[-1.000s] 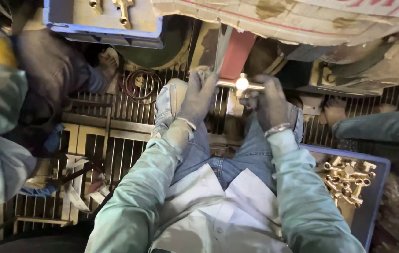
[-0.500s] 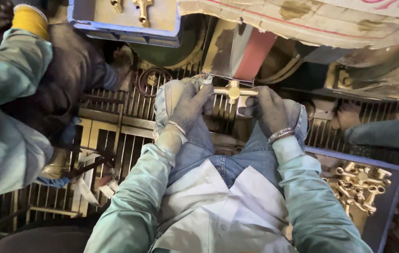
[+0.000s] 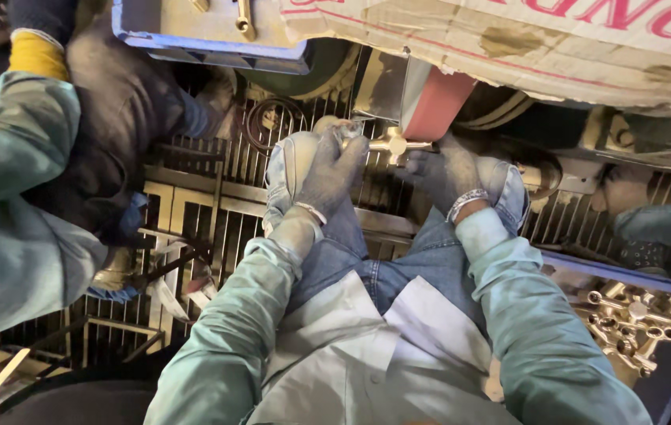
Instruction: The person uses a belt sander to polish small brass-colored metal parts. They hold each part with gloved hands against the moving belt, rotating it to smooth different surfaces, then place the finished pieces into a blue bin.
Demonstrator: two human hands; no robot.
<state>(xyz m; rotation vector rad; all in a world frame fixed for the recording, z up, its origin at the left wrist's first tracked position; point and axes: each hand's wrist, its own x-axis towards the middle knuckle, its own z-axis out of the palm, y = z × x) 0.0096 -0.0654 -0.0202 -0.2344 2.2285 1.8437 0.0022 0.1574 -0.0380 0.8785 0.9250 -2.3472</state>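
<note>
Both my hands wear dusty grey gloves and together hold a small brass cross-shaped fitting point(image 3: 395, 143) in front of my knees. My left hand point(image 3: 334, 169) grips its left end, and my right hand point(image 3: 444, 175) grips its right end. The fitting touches the lower edge of a red sanding belt point(image 3: 436, 102) that runs up into the machine above. My forearms are in pale green sleeves, with a bracelet on the right wrist.
A blue tray point(image 3: 670, 285) with several brass fittings sits at my right. Another blue tray point(image 3: 194, 38) holding brass parts is at top left. A co-worker in green sleeves and dark gloves point(image 3: 115, 102) sits at left. A metal floor grate point(image 3: 194, 212) lies below.
The brass fitting has stayed between my hands at the belt, and the bright glare on it a second ago is gone. My hands shifted slightly as the view moved closer.
</note>
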